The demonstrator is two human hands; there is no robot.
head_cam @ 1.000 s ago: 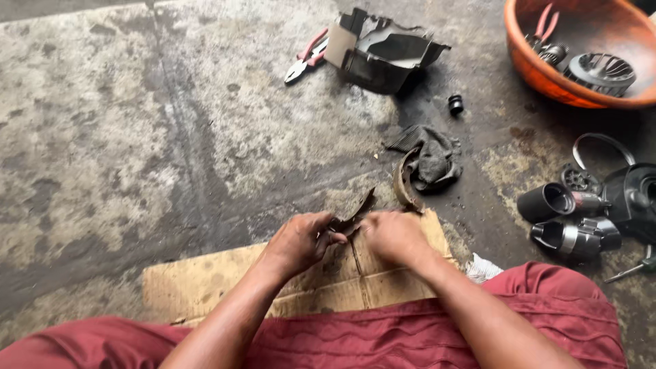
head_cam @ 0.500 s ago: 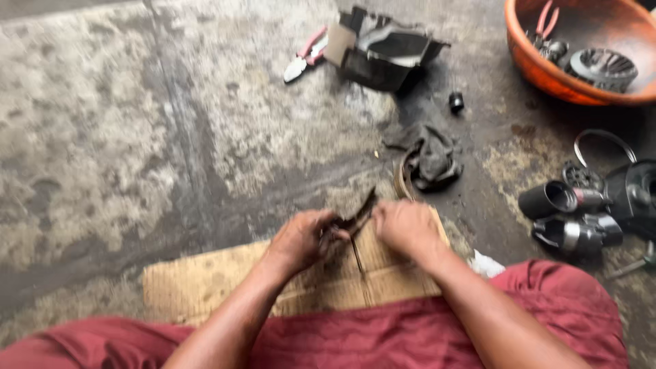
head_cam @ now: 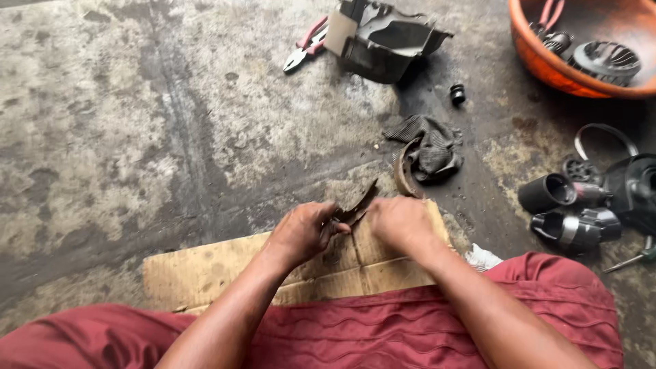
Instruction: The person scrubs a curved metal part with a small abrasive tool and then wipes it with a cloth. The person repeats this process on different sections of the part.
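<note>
My left hand [head_cam: 301, 232] and my right hand [head_cam: 400, 224] meet over a flattened cardboard sheet [head_cam: 205, 270] on the stained concrete floor. Between them they grip a dark, curved, greasy metal piece [head_cam: 355, 208] that looks like a brake shoe, its far tip pointing up and away. A second curved shoe [head_cam: 403, 174] lies just beyond my right hand, leaning against a dark crumpled rag [head_cam: 430, 147]. My red trousers fill the bottom of the view.
Red-handled pliers [head_cam: 304, 48] and a black plastic housing [head_cam: 383, 37] lie at the top. An orange basin [head_cam: 574, 48] with metal parts sits top right. Black cylindrical parts [head_cam: 567, 212], a small black cap [head_cam: 457, 93] and a screwdriver [head_cam: 632, 258] lie at right.
Both hands have kept hold of the curved piece and worked it slightly. The view has shifted a little, so floor objects sit higher in the frame.
</note>
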